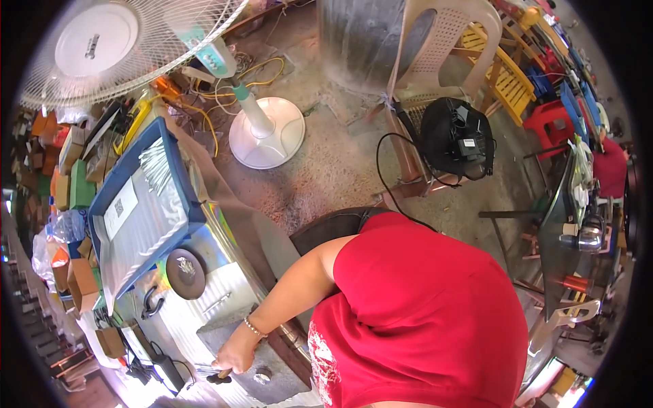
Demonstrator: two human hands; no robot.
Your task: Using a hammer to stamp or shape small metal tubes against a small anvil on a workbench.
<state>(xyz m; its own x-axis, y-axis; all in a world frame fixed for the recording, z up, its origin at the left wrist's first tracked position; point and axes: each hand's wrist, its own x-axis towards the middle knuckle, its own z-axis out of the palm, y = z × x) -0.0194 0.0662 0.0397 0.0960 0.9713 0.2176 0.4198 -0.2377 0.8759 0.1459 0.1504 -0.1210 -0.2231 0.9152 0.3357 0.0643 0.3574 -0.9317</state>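
Grey stone block (262,353) on metal bench (197,306), left hand (235,355) closed around small tool (219,374) beside it, right hand unseen.

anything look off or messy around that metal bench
Yes: the yellow cable lies in loose tangled loops on the concrete floor beside the white pedestal fan base, and small cardboard boxes sit jumbled along the bench's left edge.

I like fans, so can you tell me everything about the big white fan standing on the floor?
The big white standing fan has a round wire cage with a plain white disc at its centre, a pale teal motor housing behind, and a white pole down to a round white base on the gritty concrete floor. It looks like plastic and metal. Its head leans over the cluttered workbench. Yellow cables lie beside the base. No hand touches it.
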